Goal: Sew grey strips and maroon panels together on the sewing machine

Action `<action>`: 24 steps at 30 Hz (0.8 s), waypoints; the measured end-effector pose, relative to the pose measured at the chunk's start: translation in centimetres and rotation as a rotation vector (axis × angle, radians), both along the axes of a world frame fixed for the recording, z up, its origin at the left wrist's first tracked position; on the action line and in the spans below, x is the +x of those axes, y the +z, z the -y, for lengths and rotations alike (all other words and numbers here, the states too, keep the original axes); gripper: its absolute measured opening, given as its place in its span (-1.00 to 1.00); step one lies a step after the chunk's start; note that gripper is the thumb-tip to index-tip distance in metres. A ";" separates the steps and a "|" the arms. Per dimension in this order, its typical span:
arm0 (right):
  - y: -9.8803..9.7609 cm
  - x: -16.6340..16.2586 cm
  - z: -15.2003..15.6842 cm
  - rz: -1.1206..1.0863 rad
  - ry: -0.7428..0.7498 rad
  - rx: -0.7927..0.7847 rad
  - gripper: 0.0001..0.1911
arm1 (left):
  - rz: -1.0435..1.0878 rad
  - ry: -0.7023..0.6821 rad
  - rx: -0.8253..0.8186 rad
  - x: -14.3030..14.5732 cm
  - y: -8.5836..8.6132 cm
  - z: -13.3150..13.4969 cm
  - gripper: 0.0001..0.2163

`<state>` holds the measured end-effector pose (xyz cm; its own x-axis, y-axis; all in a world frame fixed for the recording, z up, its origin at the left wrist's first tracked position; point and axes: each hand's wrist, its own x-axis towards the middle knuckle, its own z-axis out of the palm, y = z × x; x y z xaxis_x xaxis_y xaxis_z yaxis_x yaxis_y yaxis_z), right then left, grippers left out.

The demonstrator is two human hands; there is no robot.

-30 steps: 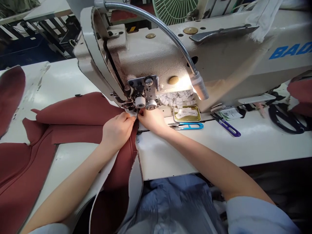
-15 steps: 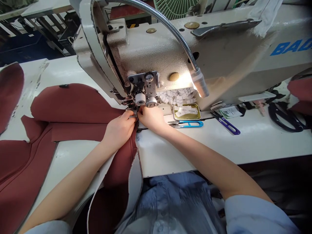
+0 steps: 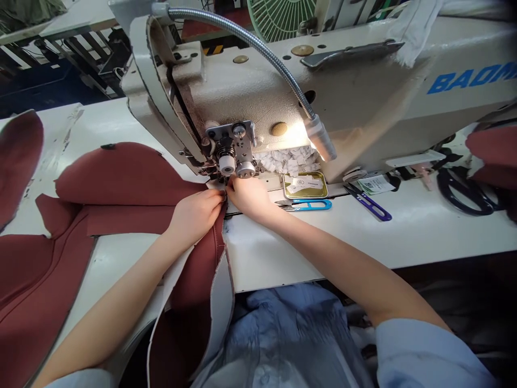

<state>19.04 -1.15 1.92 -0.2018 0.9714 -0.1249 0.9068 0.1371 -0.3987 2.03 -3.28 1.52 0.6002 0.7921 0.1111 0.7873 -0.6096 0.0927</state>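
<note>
Under the head of the sewing machine [image 3: 189, 97] lies a dark red padded fabric piece [image 3: 121, 172] with a pale backing. My left hand [image 3: 196, 213] is closed on its edge just in front of the needle area, fingertips pressed together. Beside it, my right hand [image 3: 249, 196] is curled in a pinch at the same edge, its fingertips partly hidden below the presser parts. The fabric spreads left over the table, and a strip of it hangs over the front edge toward my lap. The needle and the stitching point cannot be made out.
Right of my hands lie blue thread snips [image 3: 311, 205], a small tin with white labels [image 3: 306, 186], purple snips [image 3: 368, 203] and black-handled scissors [image 3: 464, 196]. A lit lamp on a bendable metal neck [image 3: 321, 139] hangs over the bed. More red pieces [image 3: 18, 161] lie at far left.
The view has shifted slightly, so the machine sits a little further left. Both hands stay at the needle area on the fabric, with my left fingers slightly shifted against its edge.
</note>
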 end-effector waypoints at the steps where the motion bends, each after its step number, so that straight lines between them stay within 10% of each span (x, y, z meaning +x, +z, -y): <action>1: 0.1 0.4 0.3 -0.006 0.029 0.004 -0.73 | 0.008 0.002 -0.003 0.0 0.0 0.0 -0.74; 11: -2.3 1.9 5.9 -0.004 0.576 0.421 -0.72 | 0.038 0.020 0.017 0.3 -0.7 0.5 -0.69; 24: -1.8 1.2 4.9 0.164 0.693 0.434 -0.68 | -0.119 0.132 0.054 2.0 0.2 -0.6 -0.75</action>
<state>20.23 -6.05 0.09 -0.7837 0.6023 0.1519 0.6022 0.7966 -0.0522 3.98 -2.71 1.73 0.5029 0.8597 0.0900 0.8642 -0.5018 -0.0357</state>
